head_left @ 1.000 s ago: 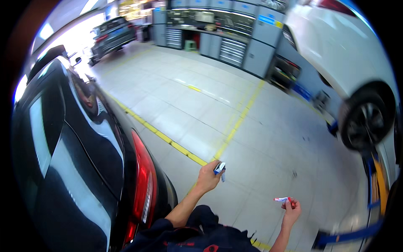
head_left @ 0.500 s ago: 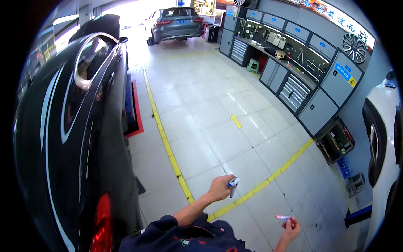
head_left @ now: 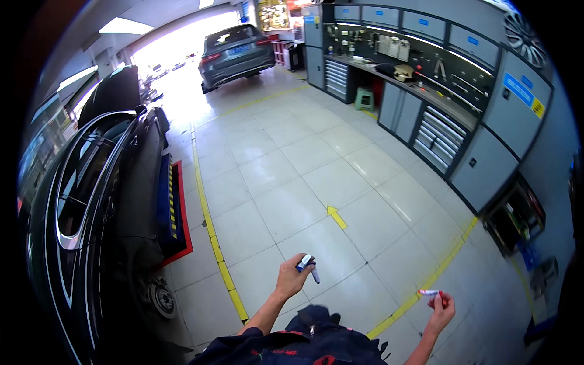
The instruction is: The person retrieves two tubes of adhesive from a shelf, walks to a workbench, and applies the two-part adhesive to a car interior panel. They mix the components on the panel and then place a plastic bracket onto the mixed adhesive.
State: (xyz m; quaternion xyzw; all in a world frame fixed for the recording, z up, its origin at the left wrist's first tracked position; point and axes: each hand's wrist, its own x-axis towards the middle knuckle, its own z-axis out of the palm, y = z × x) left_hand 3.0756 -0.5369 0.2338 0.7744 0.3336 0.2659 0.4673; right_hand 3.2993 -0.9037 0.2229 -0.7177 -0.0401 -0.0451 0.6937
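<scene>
The left grip (head_left: 292,277) holds blue-and-white pen-like pieces (head_left: 316,274), the right grip (head_left: 444,309) 1 red-and-white marker (head_left: 429,293); 1 black car (head_left: 139,182) stands left, the worktop (head_left: 453,109) far right.

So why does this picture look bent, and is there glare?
In the head view, the fisheye lens bows the wall cabinets and leaves black corners; the same view shows daylight washing out the doorway left of the grey car, and the tiled floor shining in streaks; the left hand and right hand look fairly sharp.
</scene>
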